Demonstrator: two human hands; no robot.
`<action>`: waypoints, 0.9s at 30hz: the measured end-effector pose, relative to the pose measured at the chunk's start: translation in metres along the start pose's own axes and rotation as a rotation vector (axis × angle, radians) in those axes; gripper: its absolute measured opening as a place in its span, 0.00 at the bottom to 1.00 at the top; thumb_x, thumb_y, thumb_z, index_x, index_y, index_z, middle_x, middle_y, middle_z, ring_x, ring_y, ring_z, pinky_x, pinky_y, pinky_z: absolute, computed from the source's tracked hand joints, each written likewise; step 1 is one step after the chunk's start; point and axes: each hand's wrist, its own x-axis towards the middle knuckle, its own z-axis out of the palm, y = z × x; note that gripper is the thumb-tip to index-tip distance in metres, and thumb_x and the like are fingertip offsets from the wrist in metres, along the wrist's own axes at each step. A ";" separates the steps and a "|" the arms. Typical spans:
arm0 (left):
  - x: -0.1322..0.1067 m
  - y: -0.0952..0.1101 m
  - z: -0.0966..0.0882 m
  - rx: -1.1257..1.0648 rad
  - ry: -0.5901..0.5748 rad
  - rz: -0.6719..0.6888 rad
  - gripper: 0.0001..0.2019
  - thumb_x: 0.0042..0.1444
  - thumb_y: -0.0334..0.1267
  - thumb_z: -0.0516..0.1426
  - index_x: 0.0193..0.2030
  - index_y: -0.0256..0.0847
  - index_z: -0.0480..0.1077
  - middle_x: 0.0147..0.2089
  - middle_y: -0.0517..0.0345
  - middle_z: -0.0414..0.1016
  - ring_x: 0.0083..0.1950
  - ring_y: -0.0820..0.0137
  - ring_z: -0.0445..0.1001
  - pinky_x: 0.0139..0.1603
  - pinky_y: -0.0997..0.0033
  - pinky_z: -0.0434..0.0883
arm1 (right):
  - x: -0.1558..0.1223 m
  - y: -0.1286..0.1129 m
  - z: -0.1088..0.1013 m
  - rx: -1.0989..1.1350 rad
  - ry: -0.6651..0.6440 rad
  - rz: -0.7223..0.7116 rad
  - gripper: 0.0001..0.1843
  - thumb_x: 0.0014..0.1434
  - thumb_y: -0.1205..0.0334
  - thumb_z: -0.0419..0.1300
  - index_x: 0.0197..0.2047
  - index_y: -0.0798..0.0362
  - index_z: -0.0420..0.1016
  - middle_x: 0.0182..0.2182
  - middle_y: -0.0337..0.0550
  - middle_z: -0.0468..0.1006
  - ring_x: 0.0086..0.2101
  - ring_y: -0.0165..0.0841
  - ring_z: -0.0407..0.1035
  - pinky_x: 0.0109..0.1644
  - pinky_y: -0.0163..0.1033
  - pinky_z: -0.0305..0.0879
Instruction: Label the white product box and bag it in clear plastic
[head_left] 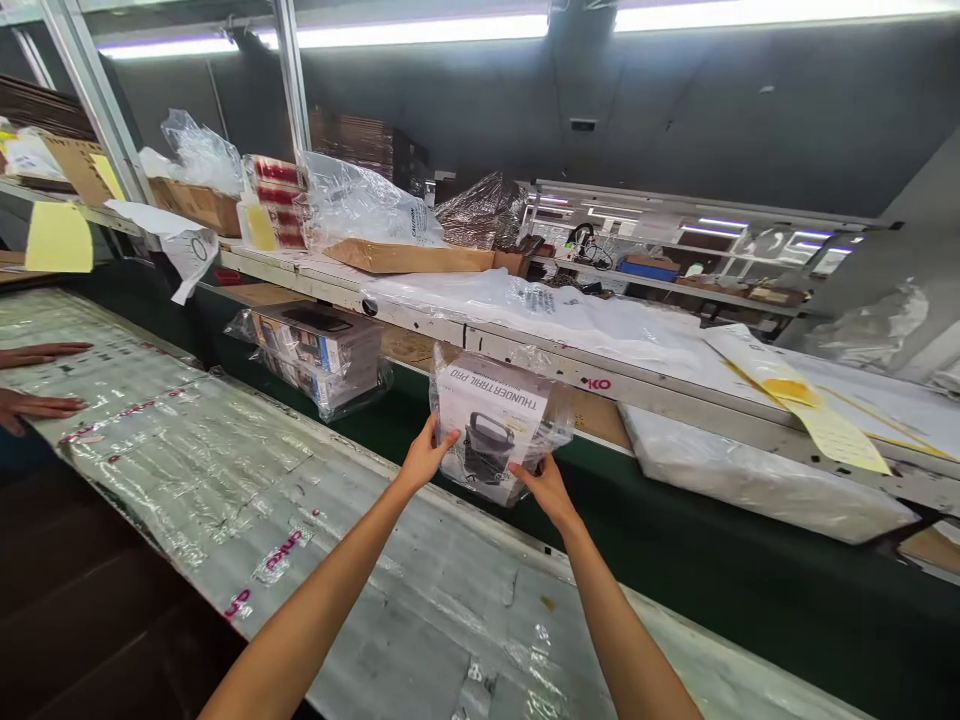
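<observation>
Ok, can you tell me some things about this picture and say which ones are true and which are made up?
1. Both hands hold a white box wrapped in clear plastic. True: the left hand grips its left edge and the right hand its lower right corner.
2. The box shows a red car. False: it shows a dark device with a handle.
3. More bagged boxes lie further left on the green belt. True.
4. The yellow sheet lies on the floor. False: it hangs from the shelf at the left.
5. Another person's hands rest at the far left. True.
</observation>
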 end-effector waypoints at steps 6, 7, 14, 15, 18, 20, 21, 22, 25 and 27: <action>-0.059 -0.052 0.021 0.102 0.088 -0.144 0.28 0.65 0.42 0.60 0.71 0.40 0.68 0.69 0.37 0.73 0.67 0.51 0.77 0.65 0.49 0.75 | 0.015 0.023 0.012 -0.041 0.046 0.081 0.27 0.68 0.50 0.71 0.65 0.52 0.76 0.63 0.52 0.79 0.60 0.48 0.75 0.69 0.64 0.68; -0.074 -0.057 0.022 0.130 0.076 -0.149 0.23 0.63 0.39 0.59 0.65 0.40 0.73 0.64 0.39 0.77 0.63 0.52 0.79 0.64 0.49 0.75 | 0.014 0.026 0.013 -0.045 0.052 0.087 0.29 0.66 0.49 0.72 0.65 0.52 0.75 0.63 0.53 0.79 0.61 0.48 0.75 0.69 0.64 0.68; -0.127 -0.063 0.020 0.253 -0.073 -0.089 0.11 0.58 0.30 0.55 0.35 0.43 0.81 0.41 0.51 0.84 0.50 0.56 0.80 0.58 0.55 0.73 | -0.021 0.056 0.015 -0.076 0.103 0.155 0.58 0.51 0.32 0.73 0.76 0.51 0.62 0.76 0.60 0.64 0.66 0.55 0.71 0.69 0.56 0.70; -0.126 -0.063 0.020 0.260 -0.075 -0.091 0.12 0.58 0.30 0.55 0.36 0.43 0.81 0.42 0.51 0.84 0.50 0.57 0.80 0.58 0.56 0.73 | -0.028 0.059 0.016 -0.082 0.095 0.174 0.60 0.50 0.30 0.73 0.76 0.53 0.60 0.76 0.63 0.61 0.64 0.56 0.72 0.68 0.57 0.71; -0.122 -0.063 0.022 0.272 -0.072 -0.099 0.12 0.58 0.30 0.55 0.36 0.43 0.81 0.42 0.51 0.84 0.50 0.57 0.80 0.57 0.57 0.73 | -0.046 0.068 0.022 -0.099 0.051 0.219 0.62 0.48 0.29 0.73 0.76 0.54 0.61 0.75 0.67 0.63 0.60 0.57 0.77 0.65 0.56 0.74; -0.122 -0.063 0.023 0.274 -0.066 -0.103 0.12 0.58 0.29 0.55 0.36 0.43 0.80 0.42 0.51 0.84 0.50 0.57 0.79 0.57 0.58 0.73 | -0.053 0.072 0.029 -0.109 0.029 0.232 0.61 0.48 0.30 0.74 0.75 0.53 0.62 0.73 0.65 0.65 0.59 0.56 0.78 0.63 0.55 0.76; -0.122 -0.063 0.023 0.273 -0.064 -0.105 0.12 0.58 0.29 0.54 0.37 0.43 0.80 0.42 0.51 0.84 0.50 0.57 0.79 0.57 0.58 0.73 | -0.054 0.072 0.032 -0.115 0.025 0.232 0.60 0.48 0.31 0.74 0.75 0.51 0.61 0.73 0.64 0.66 0.60 0.56 0.77 0.62 0.54 0.77; -0.122 -0.063 0.023 0.271 -0.064 -0.106 0.12 0.59 0.29 0.54 0.37 0.43 0.80 0.42 0.51 0.84 0.50 0.58 0.79 0.57 0.59 0.73 | -0.053 0.070 0.034 -0.120 0.023 0.226 0.60 0.47 0.31 0.74 0.75 0.51 0.61 0.73 0.63 0.66 0.61 0.56 0.76 0.62 0.54 0.77; -0.122 -0.063 0.022 0.260 -0.066 -0.114 0.13 0.58 0.28 0.54 0.37 0.43 0.80 0.42 0.52 0.84 0.50 0.59 0.80 0.56 0.60 0.73 | -0.032 0.055 0.034 -0.129 0.021 0.160 0.63 0.45 0.34 0.76 0.76 0.49 0.58 0.72 0.61 0.67 0.67 0.55 0.70 0.68 0.56 0.71; -0.121 -0.063 0.022 0.252 -0.061 -0.126 0.13 0.58 0.27 0.54 0.37 0.43 0.80 0.42 0.52 0.84 0.50 0.59 0.80 0.56 0.61 0.73 | -0.006 0.037 0.026 -0.130 0.020 0.091 0.64 0.43 0.34 0.77 0.75 0.51 0.59 0.71 0.60 0.70 0.67 0.54 0.69 0.72 0.58 0.66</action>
